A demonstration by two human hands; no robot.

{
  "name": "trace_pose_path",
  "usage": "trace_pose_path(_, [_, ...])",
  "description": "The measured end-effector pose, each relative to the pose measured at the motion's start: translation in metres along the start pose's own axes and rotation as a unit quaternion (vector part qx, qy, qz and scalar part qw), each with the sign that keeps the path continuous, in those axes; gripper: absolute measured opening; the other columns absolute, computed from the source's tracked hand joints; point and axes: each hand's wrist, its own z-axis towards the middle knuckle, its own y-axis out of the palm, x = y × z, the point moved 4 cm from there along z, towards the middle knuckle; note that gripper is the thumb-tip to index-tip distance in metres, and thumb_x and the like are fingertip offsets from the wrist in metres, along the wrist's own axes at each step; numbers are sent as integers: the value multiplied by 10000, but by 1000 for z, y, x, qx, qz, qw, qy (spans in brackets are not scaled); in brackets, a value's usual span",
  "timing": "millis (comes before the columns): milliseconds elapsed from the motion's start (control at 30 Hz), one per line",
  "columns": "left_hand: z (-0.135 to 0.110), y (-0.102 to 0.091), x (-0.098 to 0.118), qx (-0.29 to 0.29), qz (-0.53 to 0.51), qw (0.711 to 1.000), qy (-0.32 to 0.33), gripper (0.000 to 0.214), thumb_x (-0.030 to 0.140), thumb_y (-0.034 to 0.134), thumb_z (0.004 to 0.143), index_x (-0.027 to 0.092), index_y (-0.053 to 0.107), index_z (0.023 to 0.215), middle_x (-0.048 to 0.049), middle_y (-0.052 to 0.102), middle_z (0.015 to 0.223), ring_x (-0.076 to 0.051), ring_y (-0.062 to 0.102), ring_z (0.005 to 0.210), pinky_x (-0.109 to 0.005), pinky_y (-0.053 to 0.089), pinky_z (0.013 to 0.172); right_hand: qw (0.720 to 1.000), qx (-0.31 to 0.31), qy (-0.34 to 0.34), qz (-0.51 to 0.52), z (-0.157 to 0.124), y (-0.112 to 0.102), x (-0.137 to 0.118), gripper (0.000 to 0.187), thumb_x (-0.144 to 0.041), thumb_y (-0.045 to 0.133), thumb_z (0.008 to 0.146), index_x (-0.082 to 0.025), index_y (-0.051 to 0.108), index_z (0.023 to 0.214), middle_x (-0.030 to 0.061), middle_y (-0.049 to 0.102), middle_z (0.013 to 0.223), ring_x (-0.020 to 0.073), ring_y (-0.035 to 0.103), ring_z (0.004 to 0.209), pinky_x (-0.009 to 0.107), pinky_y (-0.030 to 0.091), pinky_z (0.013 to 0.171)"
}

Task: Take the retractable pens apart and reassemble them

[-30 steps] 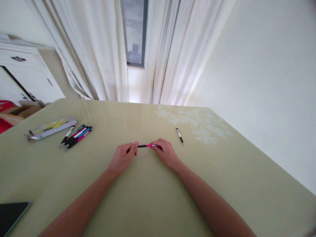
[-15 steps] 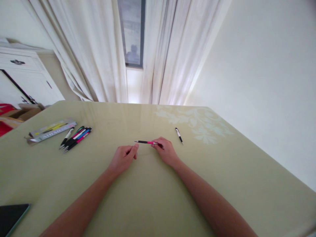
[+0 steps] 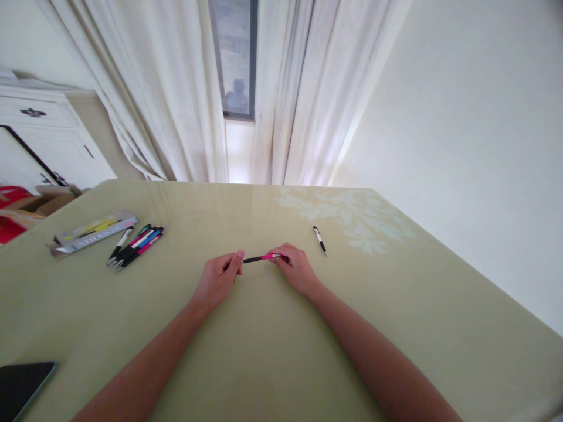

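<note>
A pink and black pen (image 3: 259, 258) is held level just above the table, in the middle of the view. My right hand (image 3: 294, 268) pinches its pink end, with the fingertips partly hidden behind the hand. At the black tip end, my left hand (image 3: 219, 278) has thumb and fingers closed, and the very point disappears between them. To the right of my right hand lies a white and black pen (image 3: 320, 241), apart from it.
Several pens (image 3: 138, 246) lie in a bunch at the left, beside an open pen box (image 3: 94, 234). A dark flat device (image 3: 24, 387) sits at the near left corner of the pale green table (image 3: 264, 363). Curtains and a wall border the table.
My left thumb has lifted and the fingers have closed over the pen's tip. The pen has tilted, its tip end now lower. My right hand has stayed nearly in place.
</note>
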Motion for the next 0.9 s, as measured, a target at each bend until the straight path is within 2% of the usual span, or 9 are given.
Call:
trace_pose_path(100, [0, 2, 3, -18, -3, 999, 28, 424, 580, 551, 923, 184, 676, 837, 19, 569, 636, -141, 484, 571, -241, 336, 532, 1000, 0, -4, 1, 0, 0, -1, 167, -275, 624, 977, -222, 776, 1022, 30, 672, 859, 147, 585, 760, 259, 427, 703])
trace_pose_path(267, [-2, 3, 2, -43, 9, 999, -10, 587, 594, 417, 980, 168, 675, 671, 1, 550, 539, -141, 476, 499, -252, 327, 504, 999, -25, -20, -8, -2, 1, -5, 181, -266, 606, 986, -235, 773, 1046, 36, 681, 899, 146, 591, 761, 262, 444, 714])
trace_pose_path(333, [-2, 2, 3, -34, -1, 999, 9, 504, 584, 483, 958, 167, 725, 808, -10, 627, 629, -149, 521, 548, -249, 361, 526, 999, -35, -28, -20, -2, 2, -7, 182, -248, 605, 985, -234, 772, 1057, 37, 680, 905, 146, 597, 772, 261, 448, 724])
trace_pose_path(433, [-2, 5, 6, -63, 2, 997, 53, 402, 545, 563, 929, 189, 743, 976, -26, 706, 781, -166, 577, 648, -253, 406, 584, 997, -45, -41, -39, -3, 3, -9, 188, -200, 605, 980, -229, 768, 1069, 41, 686, 913, 158, 619, 832, 267, 459, 771])
trace_pose_path(567, [-1, 8, 2, -81, 0, 997, 14, 470, 518, 415, 1002, 194, 677, 1217, -4, 688, 657, -168, 524, 539, -260, 380, 540, 994, -58, -66, -63, -4, 7, -10, 200, -185, 604, 979, -233, 762, 1093, 50, 696, 951, 174, 629, 913, 279, 466, 838])
trace_pose_path(633, [-1, 7, 2, -76, -20, 997, 17, 480, 513, 456, 986, 197, 610, 1312, -9, 722, 728, -168, 541, 561, -257, 393, 554, 993, -50, -64, -84, -4, 7, -10, 196, -192, 605, 980, -229, 761, 1092, 52, 690, 940, 176, 625, 902, 280, 465, 833])
trace_pose_path(733, [-3, 8, 7, -85, 3, 995, 52, 363, 498, 553, 941, 200, 698, 1088, -20, 739, 818, -163, 561, 623, -257, 397, 596, 993, -38, -55, -95, -4, 7, -8, 195, -192, 603, 980, -230, 759, 1091, 49, 691, 928, 175, 623, 881, 278, 465, 815])
trace_pose_path(833, [-5, 8, 8, -97, 43, 994, 38, 472, 490, 413, 1004, 194, 703, 777, -6, 656, 613, -167, 528, 557, -270, 370, 579, 993, -38, -63, -91, -4, 8, -6, 203, -202, 588, 990, -238, 756, 1097, 51, 698, 950, 178, 625, 902, 282, 467, 830])
trace_pose_path(900, [-4, 8, 8, -94, 43, 994, 35, 475, 495, 406, 1004, 195, 715, 806, -7, 660, 632, -167, 524, 555, -272, 368, 572, 993, -35, -64, -91, -5, 8, -5, 205, -213, 583, 994, -238, 757, 1099, 53, 696, 946, 180, 624, 900, 286, 467, 829])
